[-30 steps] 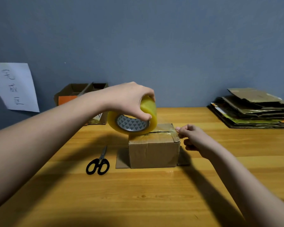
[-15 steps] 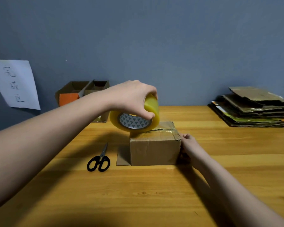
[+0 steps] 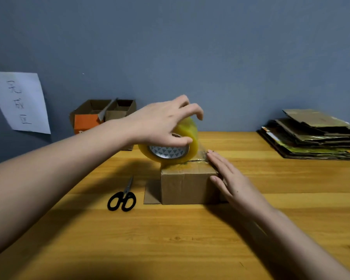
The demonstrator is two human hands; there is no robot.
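Near the middle of the wooden desk (image 3: 170,239) a small brown cardboard box (image 3: 184,186) is set squarely. Its top flaps are closed along a seam that is crossed by glossy, wrinkled tape, and a flat cardboard flap (image 3: 152,191) is seen jutting out at its left foot. On the box's top, towards the left, a tape roll (image 3: 187,130) of translucent yellow is stood on its rim and tilted, so that its white core, printed with grey triangles, is shown. A short clear strip (image 3: 202,152) is stretched from it to the box's far right corner. The tape roll is grasped by the left grip (image 3: 162,122), with the thumb pressed across the core and the fingers arched over the rim. The right grip (image 3: 228,178) is released, its straight fingers laid flat against the box's right end, with the fingertips at the top edge beside the strip. Black-handled scissors (image 3: 122,199) are laid just left of the box. Open cartons (image 3: 101,116) are placed at the far left, and flattened cardboard (image 3: 311,136) is stacked at the far right.
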